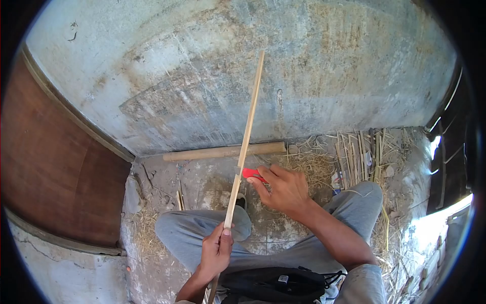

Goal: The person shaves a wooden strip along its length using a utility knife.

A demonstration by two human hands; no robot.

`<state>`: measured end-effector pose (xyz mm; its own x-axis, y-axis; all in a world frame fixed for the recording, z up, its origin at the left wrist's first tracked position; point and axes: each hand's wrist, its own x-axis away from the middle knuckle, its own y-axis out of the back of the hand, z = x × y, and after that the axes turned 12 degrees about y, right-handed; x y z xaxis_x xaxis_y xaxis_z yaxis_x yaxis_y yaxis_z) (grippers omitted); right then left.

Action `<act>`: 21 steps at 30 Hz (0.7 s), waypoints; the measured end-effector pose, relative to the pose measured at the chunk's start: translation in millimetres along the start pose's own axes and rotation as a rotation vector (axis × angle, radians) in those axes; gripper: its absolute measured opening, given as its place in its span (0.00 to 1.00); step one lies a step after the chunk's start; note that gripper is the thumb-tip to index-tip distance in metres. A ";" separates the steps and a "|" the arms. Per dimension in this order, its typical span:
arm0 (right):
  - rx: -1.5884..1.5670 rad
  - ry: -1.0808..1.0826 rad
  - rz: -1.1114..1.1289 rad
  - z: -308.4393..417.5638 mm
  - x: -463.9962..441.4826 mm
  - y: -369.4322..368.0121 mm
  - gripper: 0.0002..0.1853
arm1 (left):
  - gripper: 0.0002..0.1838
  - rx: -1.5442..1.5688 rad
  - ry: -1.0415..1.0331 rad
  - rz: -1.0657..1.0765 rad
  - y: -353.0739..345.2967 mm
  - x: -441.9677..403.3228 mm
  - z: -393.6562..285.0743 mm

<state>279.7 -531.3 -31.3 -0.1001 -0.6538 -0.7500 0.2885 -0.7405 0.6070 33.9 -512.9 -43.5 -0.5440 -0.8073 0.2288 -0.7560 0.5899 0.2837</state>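
A long pale strip of bamboo or wood (248, 129) slants up from my lap toward the wall. My left hand (217, 249) is closed around its lower part, thumb on top. In my right hand (285, 188) is a red-handled knife (253, 175), pinched between thumb and fingers. Its blade touches the strip near the middle, where the wood looks notched or split. The lower end of the strip passes below my left hand.
A bamboo pole (223, 152) lies along the base of the stained wall (202, 76). Thin sticks (354, 156) and shavings (316, 169) are at the right. A brown panel (61, 162) stands at the left. A black bag (276, 285) rests at my waist.
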 end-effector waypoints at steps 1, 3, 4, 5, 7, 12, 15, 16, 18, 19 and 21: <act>0.002 -0.001 -0.001 -4.9 -0.2 -2.6 0.15 | 0.16 -0.014 0.022 0.012 2.3 2.1 -0.8; 0.013 -0.049 -0.125 -18.7 -2.2 -7.8 0.15 | 0.16 -0.032 0.042 0.025 6.3 8.4 2.3; 0.015 -0.052 -0.127 -22.1 -2.7 -5.0 0.15 | 0.16 -0.069 0.030 0.030 7.9 14.3 7.3; 0.048 -0.060 -0.066 -23.9 -3.6 -0.6 0.15 | 0.16 -0.106 0.018 0.036 10.2 17.4 9.6; 0.085 -0.066 0.000 -24.4 -4.0 0.0 0.16 | 0.14 -0.121 0.047 0.023 14.2 20.9 7.0; 0.041 -0.083 0.003 -20.5 -3.7 -9.0 0.17 | 0.12 -0.196 0.035 -0.001 23.2 22.5 12.6; 0.075 -0.046 -0.011 -20.6 -2.3 -13.1 0.17 | 0.15 -0.193 -0.024 -0.013 23.0 25.7 16.6; 0.075 -0.048 -0.009 -28.7 -5.8 -11.3 0.17 | 0.15 -0.231 0.015 -0.004 24.5 30.3 15.1; 0.004 -0.386 -0.042 -55.7 -16.7 -3.6 0.17 | 0.15 -0.272 0.060 0.005 26.4 44.6 20.0; 0.004 -0.390 -0.045 -63.9 -15.0 0.3 0.17 | 0.14 -0.268 0.058 -0.002 28.1 53.8 26.1; 0.106 -0.204 0.073 -76.4 -12.7 7.4 0.16 | 0.12 -0.259 0.049 -0.007 32.0 56.5 32.3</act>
<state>355.9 -516.6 -37.3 -0.2761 -0.7161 -0.6411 0.2018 -0.6953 0.6898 -32.8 -540.3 -51.6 -0.5163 -0.8130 0.2692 -0.6375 0.5747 0.5131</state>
